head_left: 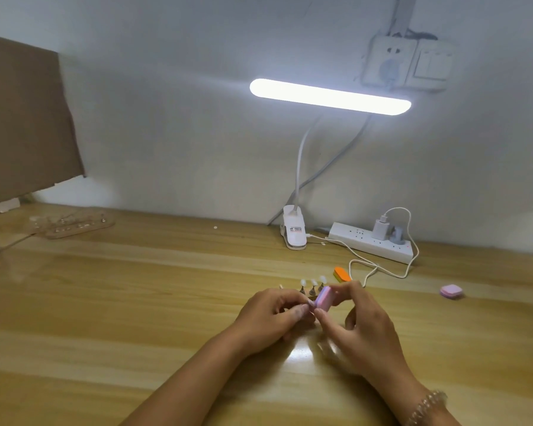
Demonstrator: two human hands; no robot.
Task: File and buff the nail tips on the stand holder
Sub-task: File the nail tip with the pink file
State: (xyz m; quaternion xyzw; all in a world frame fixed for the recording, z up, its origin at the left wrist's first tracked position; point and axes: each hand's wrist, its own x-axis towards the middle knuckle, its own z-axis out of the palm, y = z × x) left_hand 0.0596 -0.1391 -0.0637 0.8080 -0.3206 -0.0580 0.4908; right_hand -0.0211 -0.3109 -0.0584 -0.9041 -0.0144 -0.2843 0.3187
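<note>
A small stand holder sits on the wooden table just beyond my hands, with three pale nail tips standing up on its pegs. My right hand pinches a pink and purple buffer block between thumb and fingers, right in front of the holder. My left hand has curled fingers and pinches something small at the block's near end; what it holds is hidden by the fingers.
An orange file block lies behind the holder. A second pink buffer rests at the right. A clip lamp, power strip and white cable line the back. A clear holder strip lies far left by cardboard.
</note>
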